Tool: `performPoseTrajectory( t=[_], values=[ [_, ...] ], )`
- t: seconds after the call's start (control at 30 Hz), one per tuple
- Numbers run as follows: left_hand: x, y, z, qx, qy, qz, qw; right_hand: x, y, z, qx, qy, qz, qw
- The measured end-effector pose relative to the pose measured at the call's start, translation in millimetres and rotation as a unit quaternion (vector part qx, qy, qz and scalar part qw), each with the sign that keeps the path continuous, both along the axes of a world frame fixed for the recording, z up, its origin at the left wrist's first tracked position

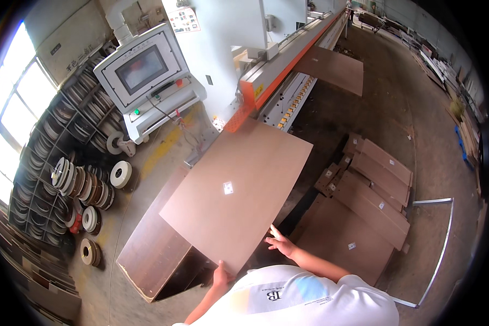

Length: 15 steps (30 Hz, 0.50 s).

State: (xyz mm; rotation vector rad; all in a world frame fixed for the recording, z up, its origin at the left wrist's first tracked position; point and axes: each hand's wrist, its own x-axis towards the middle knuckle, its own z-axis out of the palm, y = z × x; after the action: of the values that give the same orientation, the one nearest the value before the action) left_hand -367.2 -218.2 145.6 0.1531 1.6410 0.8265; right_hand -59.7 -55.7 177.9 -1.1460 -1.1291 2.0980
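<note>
A flat brown board (239, 163) with a small white label extends away from me, its far end at the orange-trimmed front end of a long machine (250, 98). At its near edge my left hand (221, 274) is closed on the board, thumb on top and the other fingers hidden underneath. My right hand (279, 243) is by the board's right edge with its fingers apart; a fingertip is at the edge, and whether it presses there I cannot tell. Farther along the machine, a second brown board (336, 69) sticks out from its right side.
A dark brown wooden stand (152, 250) is below the board on the left. Stacked labelled brown panels (358, 212) lie to the right, beside a metal frame (445, 244) on the floor. A control panel with a screen (141, 70) stands ahead left, near rolls of edging tape (81, 185).
</note>
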Motion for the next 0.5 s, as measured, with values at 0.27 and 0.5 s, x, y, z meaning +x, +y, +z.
performPoseTrajectory(
  t=[0.27, 0.5],
  values=[
    [22.0, 12.9, 20.9, 0.012, 0.034, 0.047, 0.998, 2.9, 4.8, 7.8, 0.005, 0.028, -0.013, 1.0],
    [32.7, 28.6, 8.7, -0.026, 0.017, 0.098, 0.995, 11.4, 21.2, 5.2, 0.012, 0.007, -0.029, 1.0]
  ],
)
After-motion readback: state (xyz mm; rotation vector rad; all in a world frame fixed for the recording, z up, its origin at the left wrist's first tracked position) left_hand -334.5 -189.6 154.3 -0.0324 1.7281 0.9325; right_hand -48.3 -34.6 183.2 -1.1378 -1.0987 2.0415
